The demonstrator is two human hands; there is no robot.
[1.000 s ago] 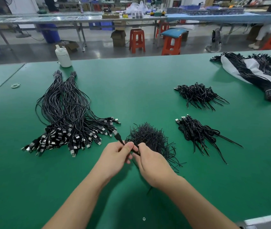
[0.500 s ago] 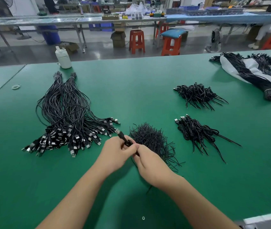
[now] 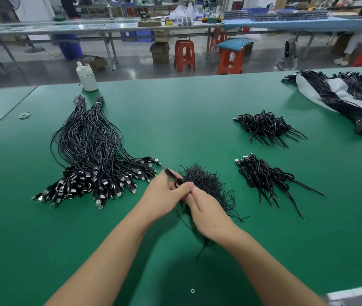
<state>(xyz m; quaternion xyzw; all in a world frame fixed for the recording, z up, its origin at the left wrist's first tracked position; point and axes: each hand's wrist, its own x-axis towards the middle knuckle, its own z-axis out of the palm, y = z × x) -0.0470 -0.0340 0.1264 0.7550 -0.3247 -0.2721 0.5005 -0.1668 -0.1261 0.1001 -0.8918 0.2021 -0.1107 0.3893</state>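
a: green felt table (image 3: pixel 186 129), why hands together?
b: left hand (image 3: pixel 164 195) and right hand (image 3: pixel 208 213) each close their grip on one thin black usb cable (image 3: pixel 171 173), just beside black wire-tie heap (image 3: pixel 208 182), likely for tying.

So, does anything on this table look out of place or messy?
Nothing spilled or broken. The left hand and right hand hold one cable. Only strays: a small white bit alone on the green table near the person, and loose rubber bands far left.
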